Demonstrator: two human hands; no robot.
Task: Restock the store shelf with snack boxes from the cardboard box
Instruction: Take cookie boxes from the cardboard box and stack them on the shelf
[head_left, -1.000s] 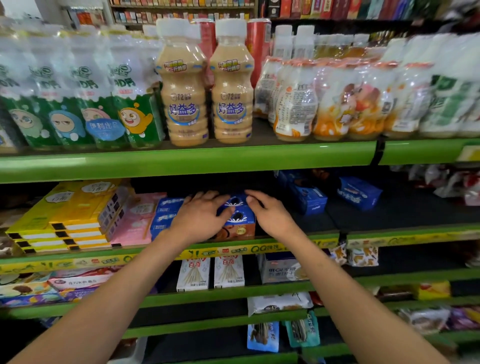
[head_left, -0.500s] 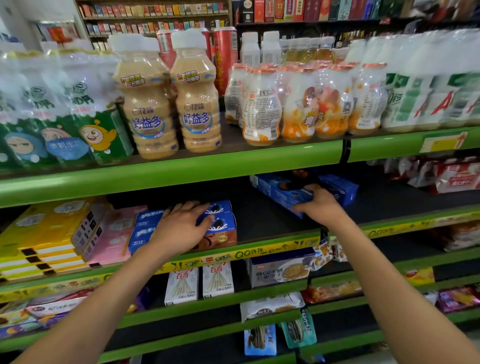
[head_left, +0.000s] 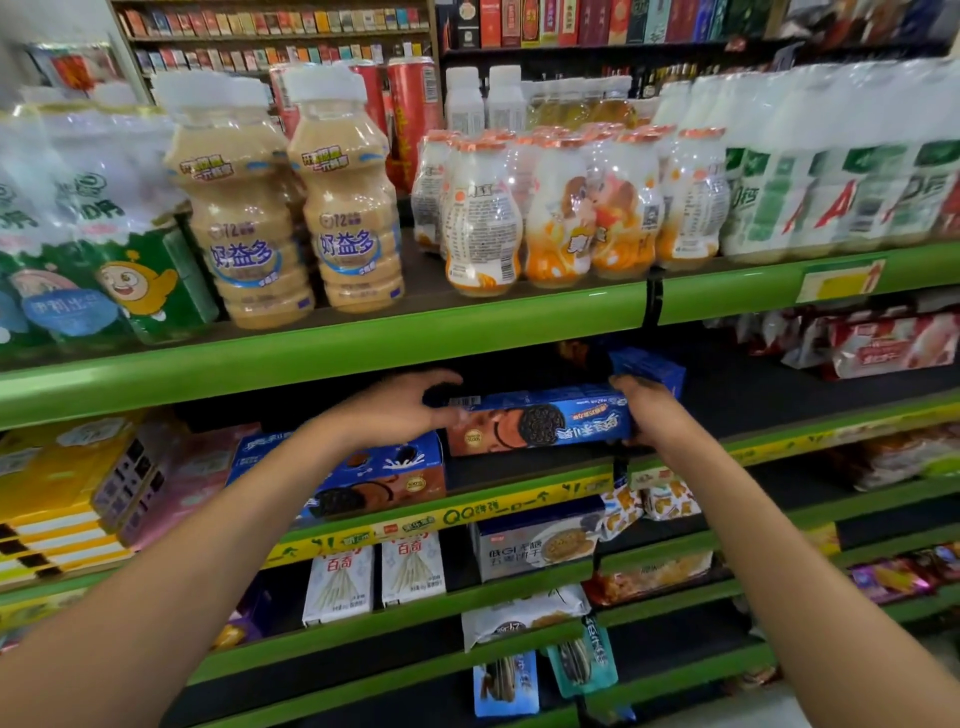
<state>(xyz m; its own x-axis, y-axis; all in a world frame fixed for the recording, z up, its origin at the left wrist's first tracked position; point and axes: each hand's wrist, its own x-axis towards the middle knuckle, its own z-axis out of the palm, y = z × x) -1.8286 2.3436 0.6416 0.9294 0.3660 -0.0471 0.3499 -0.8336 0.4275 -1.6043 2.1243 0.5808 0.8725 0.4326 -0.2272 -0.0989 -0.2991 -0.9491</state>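
Observation:
A long blue cookie box (head_left: 540, 423) with a dark sandwich cookie printed on it hangs just above the second green shelf (head_left: 519, 491). My right hand (head_left: 652, 410) grips its right end and my left hand (head_left: 400, 410) holds its left end, fingers curled over the top. To the left, a stack of matching blue cookie boxes (head_left: 363, 478) lies on the same shelf. Another blue box (head_left: 649, 366) sits deeper on the shelf behind my right hand. No cardboard box is in view.
Drink bottles (head_left: 353, 208) fill the shelf above, close over my hands. Yellow boxes (head_left: 57, 499) and pink boxes (head_left: 192, 478) are stacked left of the cookie stack. Red snack bags (head_left: 883, 343) lie at the right. Lower shelves hold white stick-snack boxes (head_left: 374, 574) and packets.
My right hand has pulled a blue cookie box from the back right toward the front. My left hand left the stack and took hold of that box's left end.

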